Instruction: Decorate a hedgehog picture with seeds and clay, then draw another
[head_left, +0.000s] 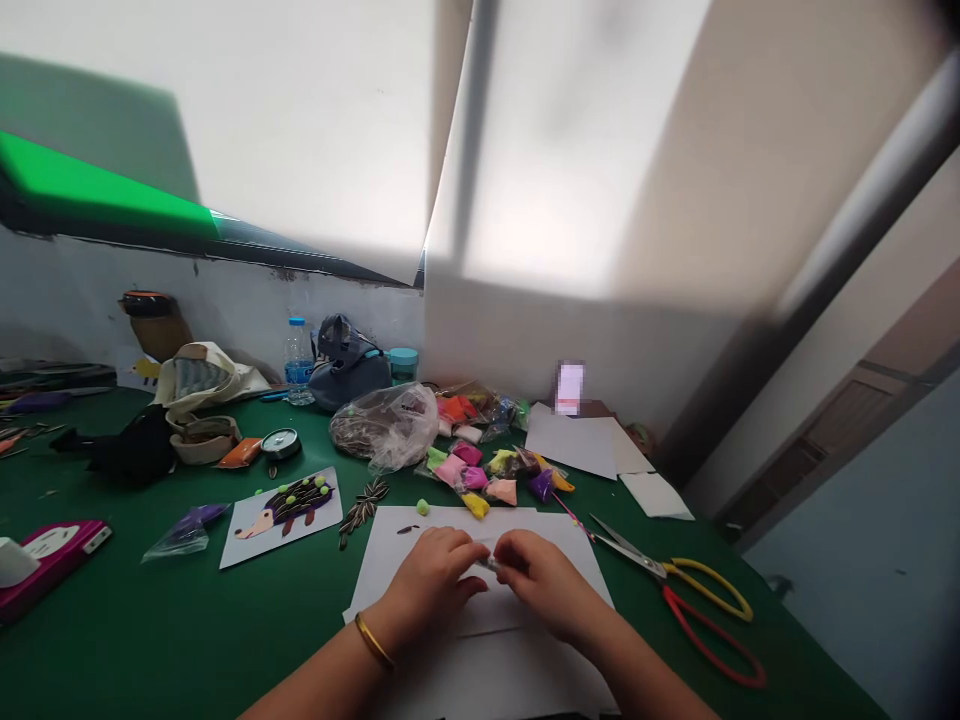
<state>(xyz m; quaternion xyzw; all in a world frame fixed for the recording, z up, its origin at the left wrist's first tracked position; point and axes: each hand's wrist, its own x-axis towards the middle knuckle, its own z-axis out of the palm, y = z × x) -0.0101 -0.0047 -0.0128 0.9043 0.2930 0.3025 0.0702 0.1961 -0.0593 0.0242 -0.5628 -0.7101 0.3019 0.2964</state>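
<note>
Forearms (322, 685) enter from the near edge, gold bangle (373, 641) on the left wrist. Green table (90, 650) runs across the whole scene. White paper sheet (442, 522) lies flat under both hands, and its far edge sits just short of a heap of colored clay packets (480, 470). Left of the sheet: hedgehog picture card (281, 517), with open green between it and the sheet. Right of the sheet: scissors (667, 590), yellow and red handles, blades pointing far and left, tips close to the sheet's right edge. Clear plastic bag (386, 428) sits far, beyond the sheet.

Grip: left hand (433, 585) and right hand (541, 585) are close together, fingertips narrow, pinching a small pale piece (489, 564) between them above the sheet. Material can't be told. Its long axis looks left-right, and neither hand is clearly nearer. Green clay ball (423, 507) sits on the far edge of the sheet, dark seed (407, 529) just nearer.
</note>
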